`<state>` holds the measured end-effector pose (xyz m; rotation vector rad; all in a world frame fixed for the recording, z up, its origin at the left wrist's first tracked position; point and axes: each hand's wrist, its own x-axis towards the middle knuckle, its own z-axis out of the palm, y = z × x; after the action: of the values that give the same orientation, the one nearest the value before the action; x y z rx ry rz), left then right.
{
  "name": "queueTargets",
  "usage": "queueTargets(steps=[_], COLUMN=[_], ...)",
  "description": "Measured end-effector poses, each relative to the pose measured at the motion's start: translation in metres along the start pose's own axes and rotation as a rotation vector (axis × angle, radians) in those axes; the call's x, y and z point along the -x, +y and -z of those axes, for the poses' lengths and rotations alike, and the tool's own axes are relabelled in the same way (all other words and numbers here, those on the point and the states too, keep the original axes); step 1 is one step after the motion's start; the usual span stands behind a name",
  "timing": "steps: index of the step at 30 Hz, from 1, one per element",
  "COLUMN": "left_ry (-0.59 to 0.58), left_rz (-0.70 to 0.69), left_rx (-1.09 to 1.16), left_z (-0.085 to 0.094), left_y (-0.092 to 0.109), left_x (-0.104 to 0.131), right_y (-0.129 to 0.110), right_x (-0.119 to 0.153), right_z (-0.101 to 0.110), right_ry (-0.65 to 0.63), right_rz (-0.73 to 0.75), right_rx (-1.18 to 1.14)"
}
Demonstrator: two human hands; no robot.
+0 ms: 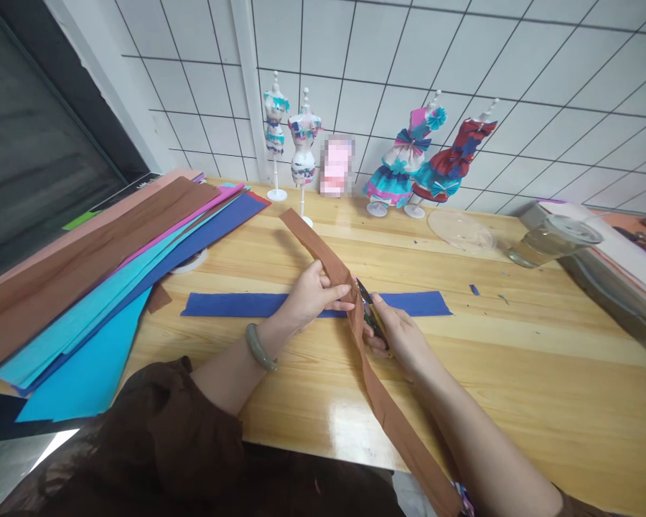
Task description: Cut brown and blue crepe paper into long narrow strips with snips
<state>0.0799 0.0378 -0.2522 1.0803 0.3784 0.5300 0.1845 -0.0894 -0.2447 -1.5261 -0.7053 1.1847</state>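
My left hand [319, 293] pinches a long brown crepe paper strip [395, 424] near its upper part, with thumb and fingers closed on it. The strip runs from the table's middle down past the front edge toward my lap. In my right hand [395, 327] is a pair of scissors [375, 319], its blades up against the strip beside my left fingertips. Whether the blades have cut into the paper I cannot tell. Beneath both hands a blue paper strip [237, 304] lies flat across the wooden table [301, 380].
Stacked coloured crepe paper [140, 237] covers the left side, over a roll of tape [191, 262]. Two wrapped mini dress forms [303, 140] and two dressed ones [401, 161] stand along the tiled wall. A clear cup [554, 240] stands at right. Small blue scraps [474, 290] lie about.
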Motion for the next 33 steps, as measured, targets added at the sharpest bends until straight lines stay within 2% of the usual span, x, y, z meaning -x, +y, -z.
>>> queueTargets(steps=[7, 19, 33], left_ry=[0.079, 0.018, 0.094], left_rz=[-0.018, -0.016, 0.018], left_rx=[0.020, 0.026, 0.024], left_z=[-0.0005, -0.0019, -0.0021], left_y=[0.0033, -0.0015, 0.0056], left_x=[-0.0012, 0.0021, 0.0008], right_y=[-0.0014, -0.0002, -0.0007], right_x=[0.0004, -0.0002, -0.0001], right_z=[-0.0002, 0.0007, -0.0008], right_ry=[-0.034, -0.058, -0.024], right_rz=[-0.086, -0.070, -0.139], right_rx=[-0.048, -0.087, -0.141])
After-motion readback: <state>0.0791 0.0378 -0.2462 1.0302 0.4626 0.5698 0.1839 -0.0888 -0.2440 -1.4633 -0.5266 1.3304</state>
